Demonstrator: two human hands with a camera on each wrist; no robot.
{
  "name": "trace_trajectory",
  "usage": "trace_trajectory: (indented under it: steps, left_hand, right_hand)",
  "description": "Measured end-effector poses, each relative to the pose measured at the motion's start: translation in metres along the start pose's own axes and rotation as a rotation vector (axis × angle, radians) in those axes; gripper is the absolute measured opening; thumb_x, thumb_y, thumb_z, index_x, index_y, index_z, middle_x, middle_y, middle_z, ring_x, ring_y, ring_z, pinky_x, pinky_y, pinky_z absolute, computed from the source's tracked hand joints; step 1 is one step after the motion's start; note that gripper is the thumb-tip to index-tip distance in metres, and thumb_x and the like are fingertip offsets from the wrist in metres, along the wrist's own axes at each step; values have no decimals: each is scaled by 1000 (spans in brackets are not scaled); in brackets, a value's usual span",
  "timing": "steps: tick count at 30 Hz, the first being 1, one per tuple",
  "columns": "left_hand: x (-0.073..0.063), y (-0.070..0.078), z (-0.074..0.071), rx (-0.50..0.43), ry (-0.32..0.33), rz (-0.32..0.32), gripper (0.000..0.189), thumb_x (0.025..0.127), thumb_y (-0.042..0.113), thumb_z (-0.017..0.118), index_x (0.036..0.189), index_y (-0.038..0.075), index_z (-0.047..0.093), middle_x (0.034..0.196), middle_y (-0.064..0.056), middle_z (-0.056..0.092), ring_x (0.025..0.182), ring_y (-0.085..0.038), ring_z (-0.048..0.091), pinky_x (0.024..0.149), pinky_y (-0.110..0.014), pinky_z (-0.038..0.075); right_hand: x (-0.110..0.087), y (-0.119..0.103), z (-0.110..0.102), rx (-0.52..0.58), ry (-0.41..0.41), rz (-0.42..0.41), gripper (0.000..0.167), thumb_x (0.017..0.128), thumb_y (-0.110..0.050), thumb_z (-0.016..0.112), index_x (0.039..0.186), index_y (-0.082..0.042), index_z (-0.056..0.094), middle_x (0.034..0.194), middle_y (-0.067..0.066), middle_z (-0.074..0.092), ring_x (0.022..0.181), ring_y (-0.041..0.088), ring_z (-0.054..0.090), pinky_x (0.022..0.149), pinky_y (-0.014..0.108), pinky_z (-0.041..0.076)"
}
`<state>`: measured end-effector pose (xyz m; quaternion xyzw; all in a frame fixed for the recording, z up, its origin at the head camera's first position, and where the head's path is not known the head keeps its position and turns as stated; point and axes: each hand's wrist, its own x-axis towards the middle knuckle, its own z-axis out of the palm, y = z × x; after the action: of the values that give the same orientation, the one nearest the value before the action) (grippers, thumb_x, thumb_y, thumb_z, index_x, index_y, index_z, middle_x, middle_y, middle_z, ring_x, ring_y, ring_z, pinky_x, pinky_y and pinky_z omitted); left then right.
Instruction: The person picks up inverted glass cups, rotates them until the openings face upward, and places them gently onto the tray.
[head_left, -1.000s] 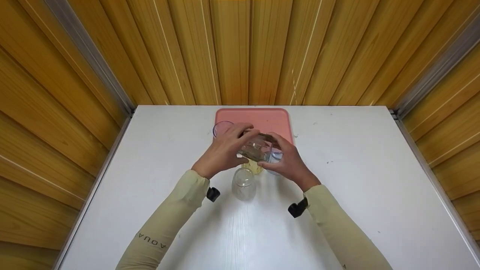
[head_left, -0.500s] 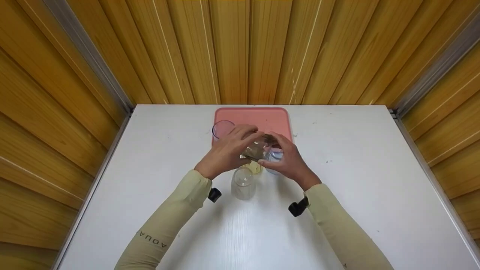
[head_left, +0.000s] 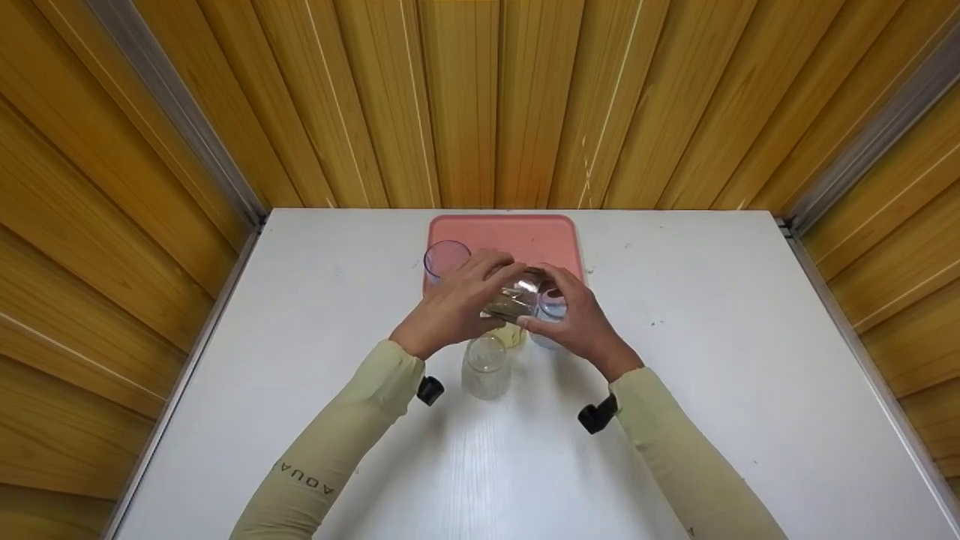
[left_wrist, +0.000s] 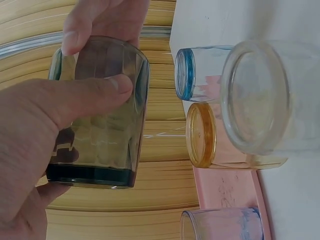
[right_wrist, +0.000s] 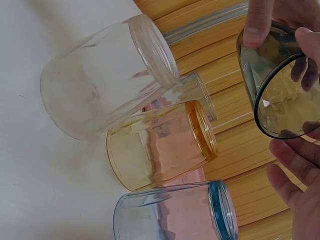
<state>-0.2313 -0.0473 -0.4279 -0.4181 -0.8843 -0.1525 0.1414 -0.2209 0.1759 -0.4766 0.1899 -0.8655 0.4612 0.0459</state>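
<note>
Over the front of the pink tray, my hands hold a smoky grey glass tumbler (head_left: 513,298) tilted on its side. My left hand (head_left: 454,300) grips it with the thumb across its side, as the left wrist view shows. My right hand (head_left: 571,322) holds the rim end between thumb and fingers. Beneath and in front, a clear glass (head_left: 487,371), a yellow glass (right_wrist: 160,145) and a blue glass (right_wrist: 170,212) stand upside down on the white table, thick bases up. The tumbler and hands partly hide the yellow and blue ones in the head view.
A purple-rimmed glass (head_left: 448,259) stands rim up at the left of the pink tray (head_left: 536,232), near the far edge of the white table (head_left: 712,337). Wood-patterned walls (head_left: 480,105) enclose the table's back and sides.
The grey tumbler has turned slightly between my hands, and my left hand has shifted a little to the right. The glasses on the table stay where they were.
</note>
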Motion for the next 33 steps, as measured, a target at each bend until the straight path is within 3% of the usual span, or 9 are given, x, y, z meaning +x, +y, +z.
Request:
trace_trajectory:
  steps: [7,11,19,24,33]
  left_hand:
    - [-2,0,0,-16,12,-45,85,71,28,86,143,27,39,138,4,47,126,-13,47,110,-35,42]
    - [-3,-1,0,-20,9,-71,86,72,31,85,144,24,39,139,2,47,125,-16,49,109,-37,43]
    - [-4,0,-1,-30,12,-109,86,73,39,83,144,23,38,141,2,47,122,-17,53,107,-36,45]
    - [-5,1,-1,-52,15,-117,85,73,39,83,143,24,38,140,3,47,121,-16,54,107,-36,46]
    - [-4,3,1,-70,3,-120,85,73,38,84,143,24,38,139,3,47,123,-16,52,108,-37,44]
  right_hand:
    - [0,-2,0,59,-7,28,85,78,-45,78,148,-23,35,134,5,51,119,21,53,103,46,46]
    - [0,-5,-2,84,-1,45,88,77,-47,78,149,-29,31,143,-2,43,126,20,49,105,48,45]
    - [0,-12,-6,153,-5,26,86,80,-30,79,150,-32,29,148,-1,39,132,24,46,108,47,43]
    - [0,-20,-11,144,-31,31,88,82,-20,78,152,-27,26,152,3,35,135,28,44,109,47,42]
    - [-6,-54,-22,135,-78,-35,80,82,-13,77,150,-15,34,152,10,36,134,35,42,107,53,42]
